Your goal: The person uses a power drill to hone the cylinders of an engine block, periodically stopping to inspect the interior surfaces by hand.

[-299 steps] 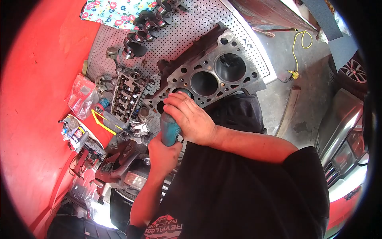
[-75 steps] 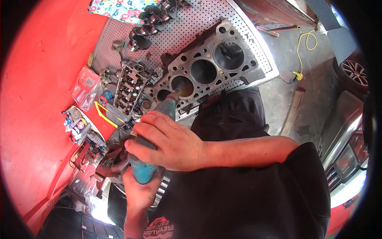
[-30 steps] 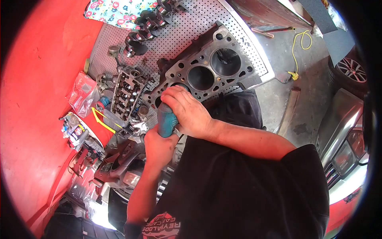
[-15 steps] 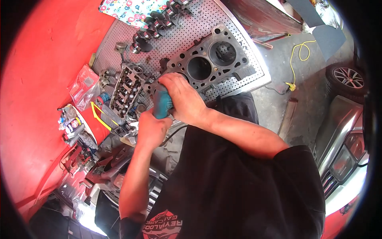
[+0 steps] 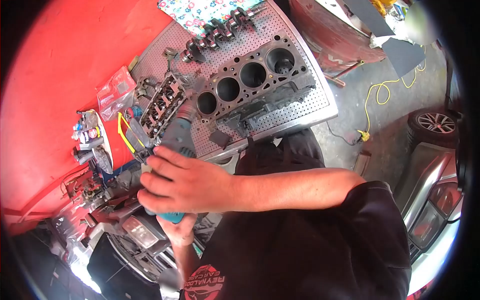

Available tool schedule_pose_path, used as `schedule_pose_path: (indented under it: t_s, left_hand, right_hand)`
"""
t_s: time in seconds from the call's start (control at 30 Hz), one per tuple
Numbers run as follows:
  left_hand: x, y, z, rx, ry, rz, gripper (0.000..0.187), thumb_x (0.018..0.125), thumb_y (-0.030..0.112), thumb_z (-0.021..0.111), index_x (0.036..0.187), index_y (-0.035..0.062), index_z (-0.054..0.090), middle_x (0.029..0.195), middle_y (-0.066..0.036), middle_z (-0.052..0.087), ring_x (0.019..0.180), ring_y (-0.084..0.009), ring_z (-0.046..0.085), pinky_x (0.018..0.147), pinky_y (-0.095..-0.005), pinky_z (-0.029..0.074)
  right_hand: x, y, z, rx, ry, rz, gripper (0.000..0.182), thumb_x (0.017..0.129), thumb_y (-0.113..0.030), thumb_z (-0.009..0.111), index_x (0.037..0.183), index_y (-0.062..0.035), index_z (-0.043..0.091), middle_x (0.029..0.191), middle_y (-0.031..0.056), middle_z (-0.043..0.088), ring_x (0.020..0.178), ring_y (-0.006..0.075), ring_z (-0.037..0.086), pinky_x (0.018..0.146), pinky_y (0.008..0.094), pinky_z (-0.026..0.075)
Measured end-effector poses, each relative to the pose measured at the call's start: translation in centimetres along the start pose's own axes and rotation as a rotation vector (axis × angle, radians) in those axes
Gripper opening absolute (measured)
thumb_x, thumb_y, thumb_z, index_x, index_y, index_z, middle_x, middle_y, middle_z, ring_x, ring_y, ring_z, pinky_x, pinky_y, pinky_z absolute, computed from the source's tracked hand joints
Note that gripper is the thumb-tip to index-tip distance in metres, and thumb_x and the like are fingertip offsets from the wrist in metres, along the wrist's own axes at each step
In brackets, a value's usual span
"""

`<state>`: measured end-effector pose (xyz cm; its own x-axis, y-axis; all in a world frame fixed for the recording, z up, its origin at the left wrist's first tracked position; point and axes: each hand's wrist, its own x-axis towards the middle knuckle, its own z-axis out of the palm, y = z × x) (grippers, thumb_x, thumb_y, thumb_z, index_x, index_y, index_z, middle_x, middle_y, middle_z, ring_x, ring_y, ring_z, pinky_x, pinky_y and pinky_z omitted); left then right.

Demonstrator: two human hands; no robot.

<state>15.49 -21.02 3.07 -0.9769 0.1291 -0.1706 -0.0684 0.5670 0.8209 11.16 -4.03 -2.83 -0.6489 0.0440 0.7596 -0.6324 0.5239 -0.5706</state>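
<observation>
A teal and dark grey power tool (image 5: 176, 137) points up from my hands, its far end blurred beside the engine block (image 5: 240, 85). My right hand (image 5: 187, 182) lies across the tool's body with its fingers curled over it. Partly hidden below, my left hand (image 5: 177, 229) holds the tool's teal rear end. Four round bores show in the block's top face. A cylinder head (image 5: 162, 107) lies left of the tool, and a crankshaft (image 5: 220, 34) rests behind the block on the perforated metal tabletop (image 5: 205, 140).
Flowered cloth (image 5: 197, 12) covers the table's far edge. Bottles and parts sit on a red drum (image 5: 117, 145) at the left. A yellow cord (image 5: 367, 107) and a wheel (image 5: 435, 123) are on the right, near a vehicle (image 5: 425, 190). Another vehicle's headlight (image 5: 140, 231) shows below.
The tool and both hands have come off the engine block, back toward my body. All four bores now show. My right hand has shifted down and left, over the tool's body.
</observation>
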Motion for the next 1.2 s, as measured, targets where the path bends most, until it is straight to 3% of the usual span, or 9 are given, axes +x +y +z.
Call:
schedule_pose_path:
  t_s: [0.2,0.37,0.43,0.53,0.63,0.67,0.77,0.97,1.2]
  left_hand:
    - [-1.2,-4.7,-0.1,-0.238,-0.034,0.309,0.066,0.094,0.027,0.068,0.150,0.0041,0.042,0.149,-0.017,0.053,0.132,-0.0354,0.055,0.102,-0.0498,0.051]
    - [1.9,-4.0,0.1,-0.380,-0.242,0.592,0.054,0.103,0.029,0.062,0.148,0.0002,0.050,0.144,-0.016,0.060,0.124,-0.0351,0.063,0.093,-0.0460,0.056]
    - [3.4,-7.7,1.7,-0.327,-0.430,0.546,0.065,0.096,0.024,0.069,0.150,-0.0050,0.046,0.143,-0.017,0.060,0.126,-0.0311,0.063,0.098,-0.0425,0.055]
    - [2.5,-12.7,5.3,-0.477,-0.715,0.309,0.079,0.086,0.026,0.078,0.151,-0.0046,0.045,0.143,-0.018,0.059,0.137,-0.0319,0.053,0.114,-0.0479,0.041]
    - [2.8,-7.1,6.5,-0.011,-0.690,1.061,0.087,0.077,0.033,0.083,0.151,0.0012,0.048,0.147,-0.019,0.055,0.154,-0.0384,0.032,0.126,-0.0646,0.017]
    - [2.8,-6.4,6.6,0.051,-0.825,1.098,0.085,0.075,0.031,0.082,0.149,0.0020,0.050,0.149,-0.020,0.053,0.156,-0.0407,0.026,0.122,-0.0727,0.016]
    - [5.3,-7.8,7.4,0.264,-0.762,1.245,0.072,0.077,0.029,0.081,0.142,0.0069,0.057,0.151,-0.016,0.053,0.153,-0.0379,0.034,0.122,-0.0660,0.025]
    - [20.1,-9.5,12.5,0.771,-0.580,0.914,0.070,0.090,0.027,0.076,0.152,0.0085,0.050,0.152,-0.019,0.055,0.147,-0.0324,0.044,0.116,-0.0541,0.029]
    - [25.6,-6.2,15.1,1.074,-1.051,0.842,0.061,0.089,0.048,0.076,0.133,0.0054,0.069,0.139,-0.018,0.064,0.136,-0.0290,0.054,0.112,-0.0573,0.027]
  right_hand:
    - [-0.5,-3.6,0.8,-0.207,0.133,-0.182,0.066,0.087,-0.020,0.071,0.148,-0.0205,0.044,0.151,0.0116,0.048,0.136,0.0341,0.049,0.119,0.0526,0.040]
    - [-3.8,-7.2,-2.1,1.055,0.172,1.131,0.102,0.077,-0.028,0.092,0.156,0.0035,0.034,0.153,0.0199,0.046,0.146,0.0351,0.042,0.121,0.0453,0.036]
    - [-4.6,-8.2,-2.5,0.986,0.124,0.935,0.101,0.081,-0.031,0.091,0.157,0.0031,0.034,0.155,0.0183,0.046,0.147,0.0295,0.041,0.118,0.0423,0.039]
    - [-4.8,-9.7,-3.8,1.013,0.338,1.045,0.097,0.074,-0.044,0.088,0.147,0.0042,0.047,0.129,0.0145,0.066,0.118,0.0243,0.065,0.105,0.0411,0.050]
    - [-9.2,-10.8,-5.0,0.895,0.635,1.096,0.094,0.076,-0.046,0.081,0.146,0.0058,0.046,0.143,0.0216,0.059,0.121,0.0285,0.064,0.101,0.0424,0.056]
    - [-11.2,-11.2,-6.4,0.891,0.629,1.089,0.094,0.076,-0.044,0.080,0.147,0.0055,0.045,0.145,0.0241,0.058,0.124,0.0294,0.063,0.097,0.0408,0.058]
    - [-16.5,-13.4,-8.7,0.602,0.725,1.044,0.098,0.071,-0.044,0.079,0.148,0.0043,0.042,0.139,0.0270,0.060,0.127,0.0359,0.061,0.112,0.0497,0.047]
    - [-24.8,-16.7,-10.5,0.668,0.908,1.018,0.104,0.065,-0.047,0.080,0.148,0.0013,0.041,0.120,0.0230,0.065,0.123,0.0418,0.060,0.117,0.0542,0.038]
    - [-25.9,-19.5,-8.6,0.492,1.088,1.140,0.110,0.060,-0.044,0.084,0.149,0.0025,0.039,0.116,0.0228,0.066,0.120,0.0410,0.062,0.115,0.0536,0.040]
